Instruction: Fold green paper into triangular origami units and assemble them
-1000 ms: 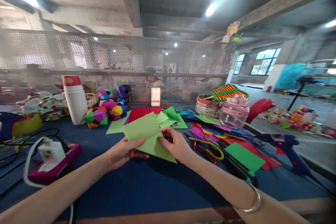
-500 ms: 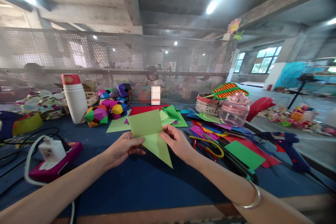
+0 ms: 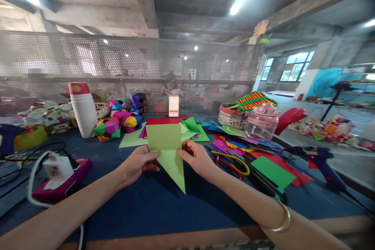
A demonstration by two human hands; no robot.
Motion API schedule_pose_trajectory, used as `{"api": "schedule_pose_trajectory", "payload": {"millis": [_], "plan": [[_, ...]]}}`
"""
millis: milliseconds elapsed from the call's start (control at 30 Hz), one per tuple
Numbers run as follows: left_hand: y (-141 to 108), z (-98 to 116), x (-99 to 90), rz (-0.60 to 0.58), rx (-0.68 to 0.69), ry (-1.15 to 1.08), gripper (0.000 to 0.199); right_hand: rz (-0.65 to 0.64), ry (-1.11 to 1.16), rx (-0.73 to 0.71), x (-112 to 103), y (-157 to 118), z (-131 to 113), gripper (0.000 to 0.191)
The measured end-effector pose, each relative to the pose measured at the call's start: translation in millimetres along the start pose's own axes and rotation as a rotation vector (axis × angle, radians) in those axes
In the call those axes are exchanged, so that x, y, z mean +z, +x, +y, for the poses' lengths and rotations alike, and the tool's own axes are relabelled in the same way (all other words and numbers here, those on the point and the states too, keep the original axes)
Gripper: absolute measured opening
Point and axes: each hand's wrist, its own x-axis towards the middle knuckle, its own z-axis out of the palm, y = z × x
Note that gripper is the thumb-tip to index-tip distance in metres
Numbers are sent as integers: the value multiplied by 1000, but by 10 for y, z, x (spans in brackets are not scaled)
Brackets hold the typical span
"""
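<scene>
A folded light green paper [image 3: 164, 137] is held up above the blue table, a rectangle on top and a triangular flap pointing down. My left hand [image 3: 142, 165] pinches its left edge at the crease, thumb in front. At the right end of the crease, my right hand [image 3: 195, 157] grips the sheet between thumb and fingers. Behind it lie a red sheet [image 3: 166, 121] and more green papers [image 3: 202, 132].
Left: power strip [image 3: 55, 187] with cables, paper cup stack [image 3: 84, 115], colourful paper balls [image 3: 111, 127]. Right: scissors [image 3: 244, 167], green card [image 3: 272, 172], glue gun [image 3: 322, 160], pink bottle [image 3: 262, 123], basket [image 3: 231, 116]. A phone-like screen [image 3: 174, 105] stands behind.
The green paper has turned slightly, so its top edge is now nearly level and the flap's tip has swung left and down. Both hands keep their hold.
</scene>
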Motion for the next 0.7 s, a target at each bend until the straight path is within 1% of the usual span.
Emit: {"api": "schedule_pose_trajectory", "payload": {"millis": [133,233,367,533,700], "plan": [[-1,10,7,30,20,18,40,7,-41,-13,-5,5,-2,20],[7,20,7,63,50,32,43,-18,-64,-23,-1,-3,-8,22],[4,24,9,80,69,39,45,-32,-88,-30,4,-14,-16,21],[-23,39,21,103,52,-4,34,-2,-98,-38,-13,-10,-15,16],[1,48,9,166,19,-99,19,-6,-42,-64,-24,-1,-47,15]]}}
